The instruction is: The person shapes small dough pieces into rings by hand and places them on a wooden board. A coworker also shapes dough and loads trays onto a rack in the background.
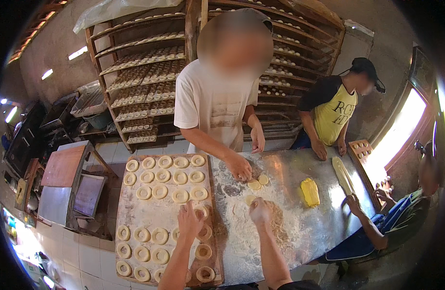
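Observation:
My left hand point(189, 222) is over the right part of a floured board point(162, 217), fingers apart, beside a dough ring point(201, 210) that it partly covers. Rows of pale dough rings point(159, 192) lie on this board. My floury right hand point(259, 212) is curled on the metal table point(329, 232), just below a pale dough piece point(251, 198); what lies inside its fingers is hidden. Small dough discs point(263, 180) lie farther up, by the hand point(239, 168) of a co-worker opposite me.
A yellow lump point(309, 192) and long dough strip point(343, 176) lie rightward. Two other co-workers point(331, 111) point(401, 217) stand at the right. Racks of trays point(140, 87) rise behind. A small side table point(63, 169) is at the left.

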Action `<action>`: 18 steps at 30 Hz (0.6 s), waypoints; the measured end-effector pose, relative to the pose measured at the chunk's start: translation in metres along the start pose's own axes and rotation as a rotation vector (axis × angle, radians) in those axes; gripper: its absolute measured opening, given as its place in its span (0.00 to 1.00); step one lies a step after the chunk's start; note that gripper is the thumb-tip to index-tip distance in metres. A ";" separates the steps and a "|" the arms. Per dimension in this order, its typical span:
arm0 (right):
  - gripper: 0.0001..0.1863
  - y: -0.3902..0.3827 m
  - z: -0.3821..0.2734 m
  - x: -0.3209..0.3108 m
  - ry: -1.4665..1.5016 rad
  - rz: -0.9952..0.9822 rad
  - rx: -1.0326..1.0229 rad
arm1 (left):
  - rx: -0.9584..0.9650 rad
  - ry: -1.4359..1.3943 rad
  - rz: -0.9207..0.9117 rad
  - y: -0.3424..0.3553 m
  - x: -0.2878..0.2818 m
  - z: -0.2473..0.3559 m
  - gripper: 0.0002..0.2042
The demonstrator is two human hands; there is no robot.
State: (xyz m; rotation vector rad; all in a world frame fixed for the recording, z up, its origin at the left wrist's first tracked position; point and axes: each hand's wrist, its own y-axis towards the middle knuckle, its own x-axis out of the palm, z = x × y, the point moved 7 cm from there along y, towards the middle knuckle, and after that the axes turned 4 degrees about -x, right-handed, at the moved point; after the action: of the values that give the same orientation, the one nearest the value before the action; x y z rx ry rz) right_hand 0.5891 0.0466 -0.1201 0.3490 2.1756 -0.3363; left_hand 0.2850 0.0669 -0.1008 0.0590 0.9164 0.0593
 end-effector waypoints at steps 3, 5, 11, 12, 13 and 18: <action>0.17 0.019 0.008 -0.025 -0.175 0.197 -0.163 | 0.075 -0.101 -0.071 -0.006 0.023 0.028 0.27; 0.14 0.032 0.000 -0.020 -0.411 0.131 -0.253 | 0.129 -0.173 -0.117 -0.011 0.042 0.051 0.25; 0.17 0.027 -0.016 -0.030 0.269 -0.282 -0.354 | 0.019 -0.383 -0.228 -0.025 0.075 0.102 0.19; 0.15 0.017 -0.019 -0.039 0.441 -0.290 -0.398 | 0.042 -0.442 -0.203 -0.029 0.071 0.111 0.19; 0.15 0.009 -0.018 -0.045 0.490 -0.302 -0.391 | 0.064 -0.510 -0.182 -0.033 0.066 0.119 0.19; 0.15 -0.019 -0.018 -0.065 0.750 -0.385 -0.325 | -0.073 -0.831 -0.345 -0.047 0.051 0.149 0.15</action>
State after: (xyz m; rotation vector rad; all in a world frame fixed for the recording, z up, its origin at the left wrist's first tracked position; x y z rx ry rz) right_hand 0.6064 0.0271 -0.0547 -0.1699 2.9842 -0.0462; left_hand 0.4354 0.0204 -0.0543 -0.1369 0.0836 -0.2397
